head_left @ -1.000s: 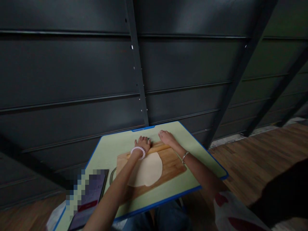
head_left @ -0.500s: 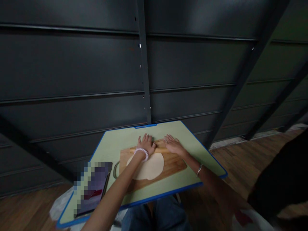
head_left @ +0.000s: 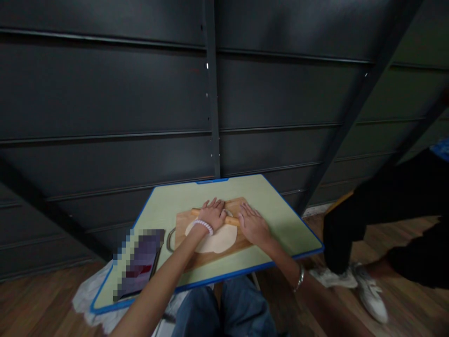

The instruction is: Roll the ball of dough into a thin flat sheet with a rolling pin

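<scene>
A wooden board lies on a pale green tabletop with a blue rim. On the board is a flat round of pale dough. A wooden rolling pin lies across the far part of the dough. My left hand presses flat on the pin's left part, fingers stretched out, a white bead bracelet at the wrist. My right hand lies flat on the pin's right part, fingers spread forward.
A blurred-out flat device lies at the table's left front. Dark metal shelving rises right behind the table. Another person's legs in dark trousers and white shoes stand at the right on the wooden floor. My knees in jeans show under the table.
Both hands and the rolling pin have come back toward me over the dough. A person's legs have stepped into view at the right.
</scene>
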Available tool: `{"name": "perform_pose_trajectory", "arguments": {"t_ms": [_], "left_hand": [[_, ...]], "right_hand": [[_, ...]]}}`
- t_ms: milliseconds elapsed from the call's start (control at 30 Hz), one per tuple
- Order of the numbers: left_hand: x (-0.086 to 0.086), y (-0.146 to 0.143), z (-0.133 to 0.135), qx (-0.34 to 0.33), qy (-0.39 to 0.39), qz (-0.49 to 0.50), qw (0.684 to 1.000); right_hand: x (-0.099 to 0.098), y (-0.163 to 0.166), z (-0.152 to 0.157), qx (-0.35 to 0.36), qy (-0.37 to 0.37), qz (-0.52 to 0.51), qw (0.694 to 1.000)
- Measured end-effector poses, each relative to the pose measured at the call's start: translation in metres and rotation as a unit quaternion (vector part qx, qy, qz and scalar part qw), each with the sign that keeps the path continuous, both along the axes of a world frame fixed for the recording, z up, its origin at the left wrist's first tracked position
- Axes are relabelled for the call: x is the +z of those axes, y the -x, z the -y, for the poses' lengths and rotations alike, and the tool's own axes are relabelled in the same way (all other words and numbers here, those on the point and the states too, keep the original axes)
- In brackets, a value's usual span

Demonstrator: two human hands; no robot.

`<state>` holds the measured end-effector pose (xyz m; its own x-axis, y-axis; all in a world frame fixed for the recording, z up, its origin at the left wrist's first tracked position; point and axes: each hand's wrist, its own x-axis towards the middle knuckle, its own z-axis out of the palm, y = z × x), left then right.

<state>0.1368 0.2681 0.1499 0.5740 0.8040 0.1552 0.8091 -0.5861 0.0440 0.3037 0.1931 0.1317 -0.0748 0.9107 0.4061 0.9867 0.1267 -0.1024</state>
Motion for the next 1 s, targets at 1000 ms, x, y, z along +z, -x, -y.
{"name": "perform_pose_trajectory", "arguments": {"t_ms": [1000], "left_hand": [[-0.014, 0.071, 0.057, -0.126, 0.009, 0.077, 0.989]], "right_hand": [[-0.018, 0.043, 0.093, 0.035, -0.092, -0.005, 0.995]]}}
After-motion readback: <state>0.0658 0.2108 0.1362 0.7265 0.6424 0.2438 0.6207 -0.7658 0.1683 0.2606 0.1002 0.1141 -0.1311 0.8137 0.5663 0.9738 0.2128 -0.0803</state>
